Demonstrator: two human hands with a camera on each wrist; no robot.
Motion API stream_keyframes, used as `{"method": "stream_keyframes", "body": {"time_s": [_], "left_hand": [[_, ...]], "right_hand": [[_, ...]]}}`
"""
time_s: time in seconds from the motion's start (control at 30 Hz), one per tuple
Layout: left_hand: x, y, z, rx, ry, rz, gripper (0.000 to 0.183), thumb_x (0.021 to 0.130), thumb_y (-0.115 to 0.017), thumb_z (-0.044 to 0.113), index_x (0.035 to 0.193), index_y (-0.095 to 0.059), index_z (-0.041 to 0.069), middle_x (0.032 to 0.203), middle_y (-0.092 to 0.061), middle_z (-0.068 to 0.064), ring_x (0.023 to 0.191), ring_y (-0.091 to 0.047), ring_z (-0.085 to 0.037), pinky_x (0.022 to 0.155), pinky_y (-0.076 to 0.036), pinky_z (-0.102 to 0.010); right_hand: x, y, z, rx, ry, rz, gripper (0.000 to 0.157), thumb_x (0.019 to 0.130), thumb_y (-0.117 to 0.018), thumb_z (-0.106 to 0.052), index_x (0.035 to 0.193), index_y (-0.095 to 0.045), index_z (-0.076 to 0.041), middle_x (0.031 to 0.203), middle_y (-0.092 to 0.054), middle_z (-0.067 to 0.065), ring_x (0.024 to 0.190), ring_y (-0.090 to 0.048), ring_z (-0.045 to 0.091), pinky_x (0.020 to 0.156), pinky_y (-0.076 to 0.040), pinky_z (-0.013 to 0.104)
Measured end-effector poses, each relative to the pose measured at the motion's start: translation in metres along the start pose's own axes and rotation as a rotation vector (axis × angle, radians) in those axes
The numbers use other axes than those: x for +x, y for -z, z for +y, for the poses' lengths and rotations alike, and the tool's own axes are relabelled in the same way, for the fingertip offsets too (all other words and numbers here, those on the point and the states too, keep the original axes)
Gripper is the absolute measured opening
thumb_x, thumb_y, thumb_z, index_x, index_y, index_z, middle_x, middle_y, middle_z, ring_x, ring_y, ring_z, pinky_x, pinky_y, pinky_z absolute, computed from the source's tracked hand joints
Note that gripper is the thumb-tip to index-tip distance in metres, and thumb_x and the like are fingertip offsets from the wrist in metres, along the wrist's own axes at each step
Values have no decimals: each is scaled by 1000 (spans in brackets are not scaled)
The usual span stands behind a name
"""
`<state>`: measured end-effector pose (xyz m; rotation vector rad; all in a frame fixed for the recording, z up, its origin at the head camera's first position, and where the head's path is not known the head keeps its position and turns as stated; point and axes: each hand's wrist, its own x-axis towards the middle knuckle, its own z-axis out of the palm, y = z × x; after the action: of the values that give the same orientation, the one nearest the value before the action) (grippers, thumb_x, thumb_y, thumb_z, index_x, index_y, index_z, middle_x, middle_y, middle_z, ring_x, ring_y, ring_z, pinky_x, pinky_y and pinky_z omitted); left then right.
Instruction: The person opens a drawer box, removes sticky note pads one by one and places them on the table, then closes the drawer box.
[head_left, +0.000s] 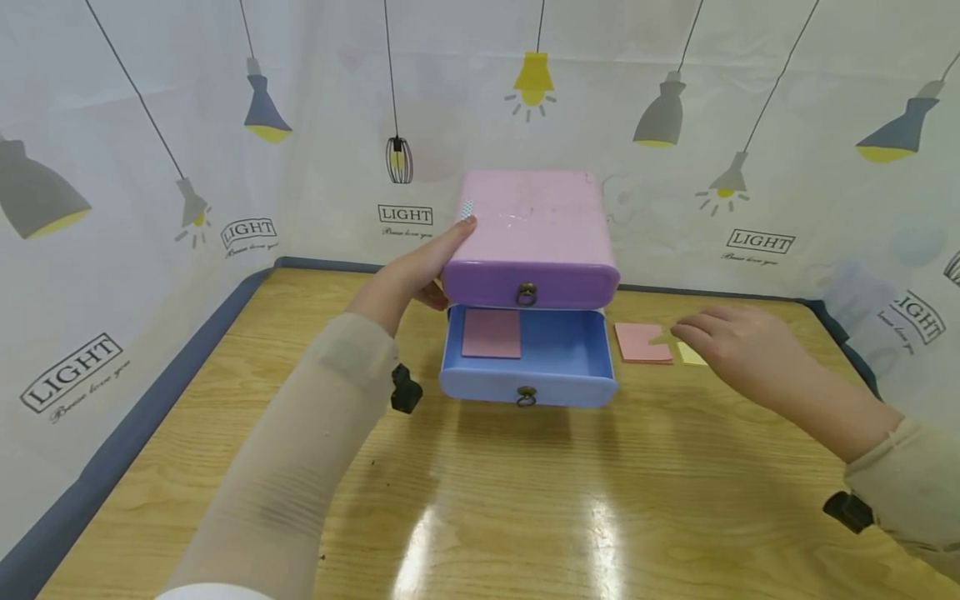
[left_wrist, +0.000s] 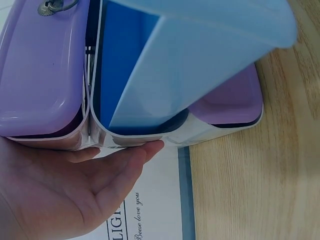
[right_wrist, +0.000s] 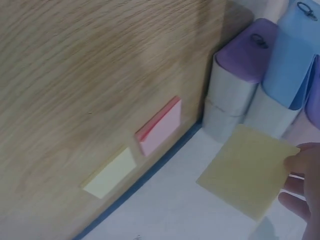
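Observation:
A small drawer unit has a pink top, and its middle, blue drawer is pulled out. Inside that drawer, on the left, lies a pink sticky note pad. My left hand rests on the unit's left side, one fingertip on the top edge; in the left wrist view its fingers lie fairly straight along the side wall. Between the thumb and fingers of my right hand, a yellow sticky note is pinched, raised over the table. Below it are a pink pad and a pale yellow pad.
The upper purple drawer is closed, and another purple drawer sits below the blue one. The wooden table meets a lamp-printed cloth backdrop along a dark blue edge. Each forearm carries a black strap piece.

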<state>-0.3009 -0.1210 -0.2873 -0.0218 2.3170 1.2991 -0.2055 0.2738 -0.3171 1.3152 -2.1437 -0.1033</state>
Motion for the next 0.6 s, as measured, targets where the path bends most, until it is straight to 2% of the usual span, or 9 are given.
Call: {"method": "stream_keyframes", "body": {"time_s": [0.3, 0.5, 0.6], "left_hand": [[1, 0, -2, -1, -15, -7, 94, 85, -21, 83, 141, -45, 11, 117, -58, -16, 98, -63, -36, 81, -53, -45], [1, 1, -3, 0, -29, -8, 94, 85, -21, 83, 140, -46, 12, 116, -59, -16, 97, -63, -36, 82, -53, -45], [1, 1, -3, -4, -30, -13, 93, 86, -21, 83, 140, -46, 11, 117, -58, -16, 98, -62, -36, 83, -53, -46]], "right_hand": [[-21, -14, 14, -46, -95, -92, 35, 61, -79, 14, 93, -70, 2, 86, -69, 15, 76, -67, 31, 54, -54, 44], [-34, -18, 26, -57, -168, -168, 37, 63, -78, 15, 96, -69, 1, 88, -68, 15, 77, -67, 31, 49, -52, 42], [-41, -19, 32, -67, -200, -195, 37, 65, -76, 16, 98, -69, 2, 90, -68, 16, 78, -67, 32, 52, -53, 43]]}}
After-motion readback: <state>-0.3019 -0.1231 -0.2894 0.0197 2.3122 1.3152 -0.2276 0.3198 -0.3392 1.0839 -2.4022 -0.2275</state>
